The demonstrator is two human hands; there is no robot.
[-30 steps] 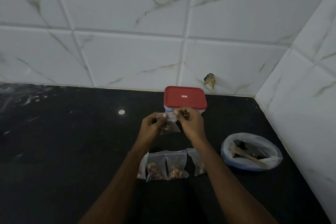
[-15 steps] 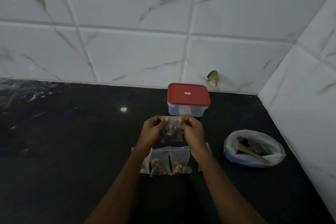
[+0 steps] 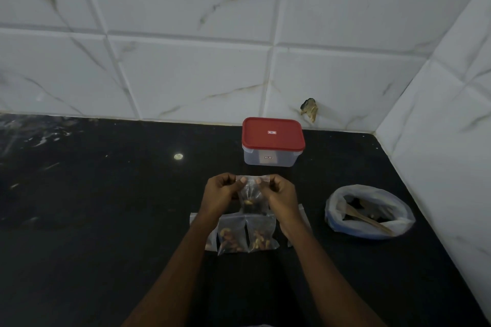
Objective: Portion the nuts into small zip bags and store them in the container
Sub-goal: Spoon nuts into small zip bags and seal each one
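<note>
Both hands held one small zip bag [image 3: 252, 198] above the black bench [image 3: 106, 220]: the left hand [image 3: 220, 194] and right hand [image 3: 281, 195] had their fingers clamped on its top strip, a few nuts hanging below them. Nearer than the fingers lay filled bags [image 3: 245, 236] (partly hidden by the wrists). Beyond the fingers stood the red-lidded container [image 3: 272, 141], closed.

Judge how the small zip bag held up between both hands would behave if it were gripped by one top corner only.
The small zip bag is thin clear film, so it would probably sag and swing. Its few nuts sit at the bottom, likely keeping it hanging upright and light. The left hand and right hand pinch the top strip, suggesting smooth film that could slip.
</note>
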